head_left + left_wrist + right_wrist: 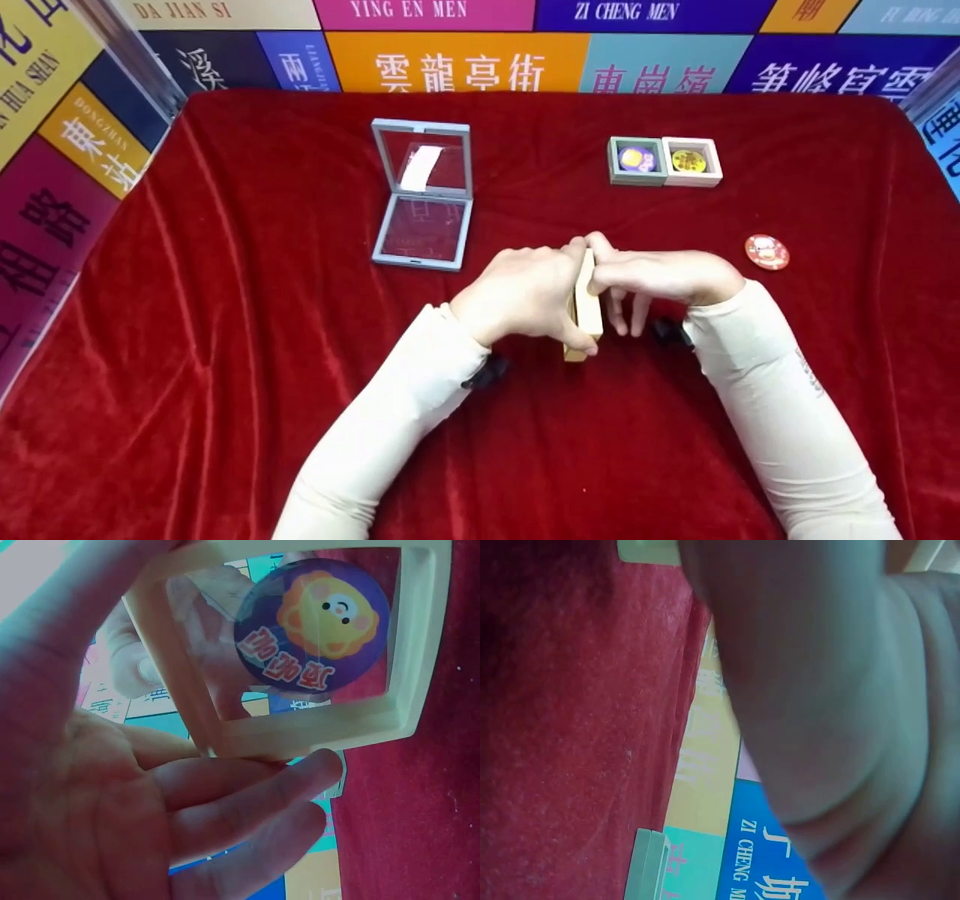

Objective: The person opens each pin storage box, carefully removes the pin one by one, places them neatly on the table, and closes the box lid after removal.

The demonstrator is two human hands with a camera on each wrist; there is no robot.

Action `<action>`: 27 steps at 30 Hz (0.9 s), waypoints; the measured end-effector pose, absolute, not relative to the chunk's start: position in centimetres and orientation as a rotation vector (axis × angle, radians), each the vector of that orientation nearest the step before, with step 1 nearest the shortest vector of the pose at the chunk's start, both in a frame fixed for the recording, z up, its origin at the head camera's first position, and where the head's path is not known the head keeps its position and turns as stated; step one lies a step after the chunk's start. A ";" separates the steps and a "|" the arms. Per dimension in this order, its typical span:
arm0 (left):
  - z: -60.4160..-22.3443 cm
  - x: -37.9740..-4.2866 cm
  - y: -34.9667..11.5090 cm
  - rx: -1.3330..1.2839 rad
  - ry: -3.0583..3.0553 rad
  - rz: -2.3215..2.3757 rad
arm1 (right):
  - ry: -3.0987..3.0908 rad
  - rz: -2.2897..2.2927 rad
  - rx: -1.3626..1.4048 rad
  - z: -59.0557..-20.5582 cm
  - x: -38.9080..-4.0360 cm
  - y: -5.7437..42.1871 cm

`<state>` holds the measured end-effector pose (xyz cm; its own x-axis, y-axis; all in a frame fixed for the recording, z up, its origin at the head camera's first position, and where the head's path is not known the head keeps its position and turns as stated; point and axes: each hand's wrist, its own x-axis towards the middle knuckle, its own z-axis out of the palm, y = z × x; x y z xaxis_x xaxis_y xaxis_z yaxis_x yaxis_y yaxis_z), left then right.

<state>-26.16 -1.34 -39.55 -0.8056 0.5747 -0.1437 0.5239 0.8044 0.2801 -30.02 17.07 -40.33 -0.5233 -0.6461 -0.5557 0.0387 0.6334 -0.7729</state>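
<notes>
One cream-coloured, square plastic display frame (590, 307) is held edge-up near the centre of the head view. Your left hand (521, 289) grips it, back of the hand upward, thumb at the near end and fingers reaching toward the far end; in the left wrist view three of those fingers extend below the rim. Your right hand (667, 276) bends inward from the right, its fingers against the frame's right side, others pointing down; you can't tell whether they pinch or merely press. Your white sleeves (386, 424) run off the bottom edge.

The purple round badge (307, 622) shows through the frame's clear window at the upper right of the left wrist view, though the hands and edge-on angle hide it from the head camera. The frame's top is cut off there. In the right wrist view your blurred hand covers much, leaving only a corner of the frame at the upper left.
</notes>
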 end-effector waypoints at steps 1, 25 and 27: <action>-39.6 -26.2 -1.3 0.855 2.770 0.322 | 1.942 -0.951 -0.485 -40.4 -30.0 17.0; -39.2 -26.0 -1.1 0.788 2.762 0.243 | 2.331 -0.783 -0.603 -39.5 -28.8 16.3; -39.2 -26.0 -1.0 0.790 2.764 0.246 | 2.420 -0.726 -0.590 -39.4 -28.7 16.0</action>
